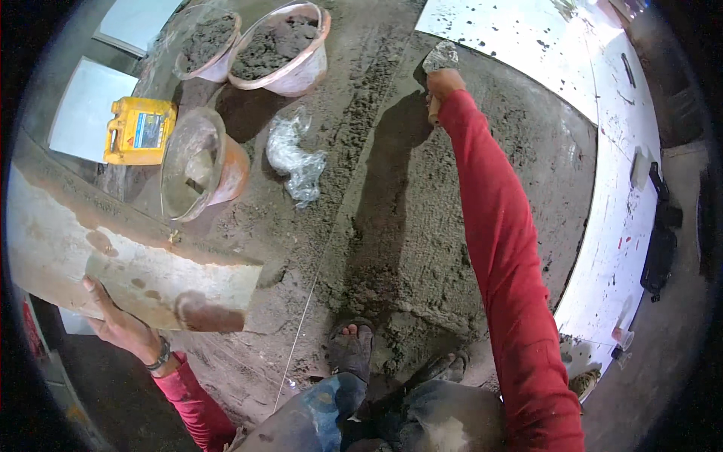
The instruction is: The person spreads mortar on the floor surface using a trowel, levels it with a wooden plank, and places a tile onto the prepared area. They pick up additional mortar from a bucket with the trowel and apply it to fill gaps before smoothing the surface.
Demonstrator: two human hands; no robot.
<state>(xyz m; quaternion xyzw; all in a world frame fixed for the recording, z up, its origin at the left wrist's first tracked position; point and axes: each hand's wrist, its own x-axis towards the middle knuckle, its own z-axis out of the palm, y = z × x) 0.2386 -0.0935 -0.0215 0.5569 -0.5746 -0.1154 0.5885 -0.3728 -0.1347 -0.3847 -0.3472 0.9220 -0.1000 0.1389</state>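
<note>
At the lower left my left hand grips the edge of a large pale, mud-stained board, its thumb lying on the upper face. The other fingers are partly hidden behind the board. My right arm reaches far forward across the rough grey mortar bed. The right hand is closed around the handle of a trowel, whose shiny blade points away from me near the bed's far edge. Whether the blade touches the mortar I cannot tell.
Two mortar-filled tubs stand at the far left. Nearer are another bucket, a yellow jerrycan and crumpled clear plastic. White tiles border the bed's far and right sides. A thin string runs beside my feet.
</note>
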